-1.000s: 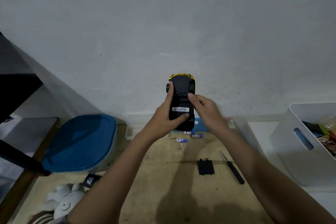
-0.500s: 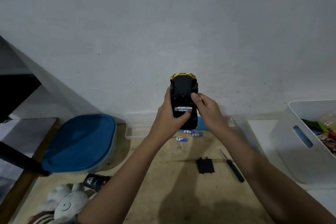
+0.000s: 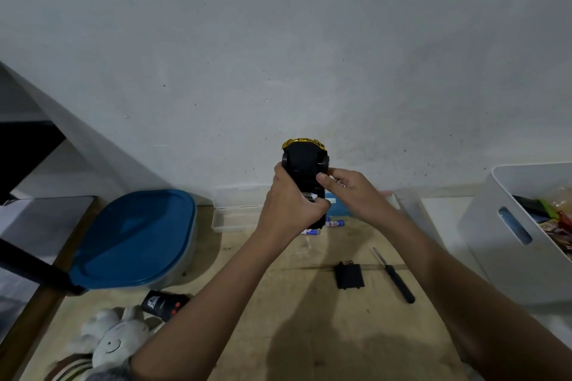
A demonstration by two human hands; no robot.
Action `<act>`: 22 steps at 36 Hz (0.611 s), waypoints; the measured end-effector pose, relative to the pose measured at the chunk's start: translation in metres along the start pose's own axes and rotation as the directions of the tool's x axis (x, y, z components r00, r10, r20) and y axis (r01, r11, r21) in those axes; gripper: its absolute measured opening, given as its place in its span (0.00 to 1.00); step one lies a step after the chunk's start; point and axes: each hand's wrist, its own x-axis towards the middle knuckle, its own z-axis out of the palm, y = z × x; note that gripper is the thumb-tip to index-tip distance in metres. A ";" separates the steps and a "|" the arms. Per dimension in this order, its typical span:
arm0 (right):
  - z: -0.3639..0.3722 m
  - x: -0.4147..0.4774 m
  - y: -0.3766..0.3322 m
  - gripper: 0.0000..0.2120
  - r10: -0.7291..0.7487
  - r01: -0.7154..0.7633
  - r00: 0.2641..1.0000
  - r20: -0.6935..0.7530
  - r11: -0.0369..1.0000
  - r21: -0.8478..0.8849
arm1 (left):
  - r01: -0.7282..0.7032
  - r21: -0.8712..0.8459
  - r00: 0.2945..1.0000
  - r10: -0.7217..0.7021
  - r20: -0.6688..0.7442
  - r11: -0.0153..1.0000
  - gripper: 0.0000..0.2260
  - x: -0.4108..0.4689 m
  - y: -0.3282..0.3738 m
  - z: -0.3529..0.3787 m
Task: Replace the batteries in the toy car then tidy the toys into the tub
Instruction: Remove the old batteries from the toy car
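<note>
Grey wall fills the upper frame. Wooden worktop below it. White tub at far right, handle slot facing in, mixed items inside, sits on the worktop edge. Blue-lidded container at left, lid on. Plush toy at bottom left, black remote just beside it. Clear shallow tray against the wall, behind the hands.

Toy car held up in front of the wall, underside toward camera, yellow body edge at top, well above the worktop. Left hand wrapped around the car's lower half, thumb across a white-labelled battery in the open bay. Right hand on the car's right side, fingers pinched on something small; can't tell what.

Black battery cover lies flat on the worktop, screwdriver just right of it, apart. Loose batteries on the worktop under the car, near the wall.
</note>
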 end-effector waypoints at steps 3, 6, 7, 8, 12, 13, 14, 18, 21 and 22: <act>0.000 0.001 0.001 0.09 0.013 -0.013 0.999 0.035 1.000 -0.009 | 0.009 0.020 1.000 -0.009 0.002 1.000 0.27 -0.002 0.002 0.000; 0.000 0.002 0.004 0.12 0.026 -0.025 0.999 0.040 1.000 -0.014 | 0.012 0.035 1.000 -0.012 0.007 0.999 0.26 -0.001 0.002 0.000; 0.001 0.003 0.006 0.15 0.025 -0.025 0.999 0.038 1.000 -0.018 | 0.016 0.040 1.000 -0.016 0.009 0.999 0.25 -0.001 0.002 0.001; 0.001 0.003 0.008 0.17 0.034 -0.032 0.999 0.042 0.999 -0.027 | 0.020 0.043 1.000 -0.020 0.011 0.999 0.24 0.000 0.001 0.000; 0.000 0.002 0.008 0.14 0.037 -0.037 0.998 0.052 0.999 0.005 | 0.026 0.055 0.999 -0.028 0.026 0.998 0.22 0.000 0.000 -0.002; 0.000 0.002 0.009 0.14 0.041 -0.042 0.998 0.051 0.999 0.015 | 0.027 0.050 0.999 -0.028 0.032 0.998 0.22 0.001 0.001 -0.002; 0.000 0.003 0.010 0.15 0.052 -0.053 0.997 0.050 0.998 0.021 | 0.028 0.040 0.999 -0.029 0.037 0.999 0.22 0.000 0.001 -0.003; -0.001 0.003 0.005 0.18 0.064 -0.064 0.998 0.013 0.997 0.034 | 0.025 -0.005 0.998 -0.025 0.052 1.000 0.23 0.001 0.002 -0.003; -0.001 0.002 0.004 0.18 0.081 -0.081 0.997 -0.010 0.996 0.024 | 0.021 -0.051 0.996 -0.017 0.083 0.998 0.25 0.003 0.000 -0.002; 0.000 0.003 0.006 0.18 0.097 -0.096 0.995 -0.022 0.995 0.026 | 0.022 -0.072 0.995 -0.014 0.099 0.997 0.25 0.004 0.000 -0.003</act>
